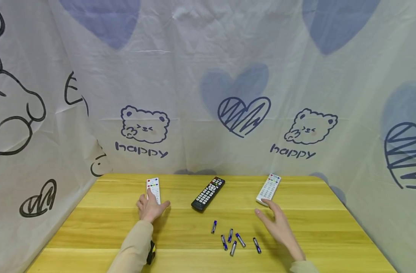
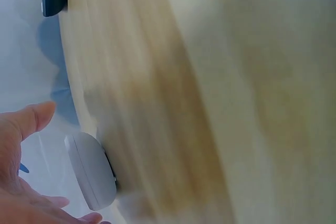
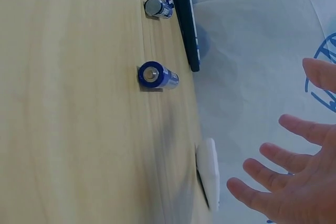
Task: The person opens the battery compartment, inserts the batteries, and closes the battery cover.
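Observation:
A white remote control (image 1: 154,186) lies at the table's back left, partly covered by my left hand (image 1: 150,207). That hand's fingers are spread above it; in the left wrist view the thumb and fingers stand apart around the near end of the white remote (image 2: 90,171), and whether they touch it I cannot tell. My right hand (image 1: 278,223) is extended with its fingers spread, just short of a second white remote (image 1: 269,187), and holds nothing. Between the two hands lies a black remote (image 1: 208,194). Several blue and silver batteries (image 1: 240,240) are scattered nearer the front.
A black and yellow object (image 1: 151,253) sits partly hidden behind my left sleeve (image 1: 134,246). The wooden table (image 1: 180,235) ends at the back against a pale printed cloth (image 1: 194,151), which also hangs along both sides.

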### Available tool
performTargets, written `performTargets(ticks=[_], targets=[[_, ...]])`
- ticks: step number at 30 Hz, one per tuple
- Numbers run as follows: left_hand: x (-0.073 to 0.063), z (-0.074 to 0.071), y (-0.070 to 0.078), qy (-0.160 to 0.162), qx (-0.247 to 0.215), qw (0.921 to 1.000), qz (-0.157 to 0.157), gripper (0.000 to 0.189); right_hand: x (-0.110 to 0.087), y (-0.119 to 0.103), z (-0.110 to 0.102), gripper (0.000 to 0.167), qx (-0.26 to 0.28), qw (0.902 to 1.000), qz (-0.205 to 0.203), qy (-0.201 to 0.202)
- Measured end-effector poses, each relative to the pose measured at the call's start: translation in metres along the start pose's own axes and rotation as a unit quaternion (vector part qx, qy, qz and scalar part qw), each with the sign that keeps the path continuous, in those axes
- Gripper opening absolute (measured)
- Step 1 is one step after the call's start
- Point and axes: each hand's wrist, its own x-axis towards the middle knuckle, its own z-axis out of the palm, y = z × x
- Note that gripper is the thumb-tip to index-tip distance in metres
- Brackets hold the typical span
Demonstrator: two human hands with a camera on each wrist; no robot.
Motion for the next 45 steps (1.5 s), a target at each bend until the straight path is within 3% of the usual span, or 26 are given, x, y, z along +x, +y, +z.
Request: performTargets(ticks=[9,24,34,40,45], targets=[[0.004,0.003,0.001,0.013,0.031,0.9992,-0.02,0.098,-0.002,-0.001,0.004,0.055,0.015,0.9998,-0.015,0.007],[0.008,0.005,-0.003,0.022,0.026,0.999,-0.029,0.094,-0.004,-0.004,0.008,0.051,0.026,0.9994,-0.023,0.002],[0.011,0.009,-0.006,0.04,0.032,0.9982,-0.03,0.078,-0.002,-0.003,0.011,0.052,0.033,0.9993,-0.016,0.003],[0.01,0.009,-0.003,0.049,0.034,0.9979,-0.027,0.059,-0.002,-0.004,0.01,0.052,0.031,0.9995,-0.011,-0.002],[0.008,0.009,-0.002,0.048,0.03,0.9983,-0.016,0.059,-0.001,-0.003,0.01,0.052,0.03,0.9995,-0.01,-0.003]])
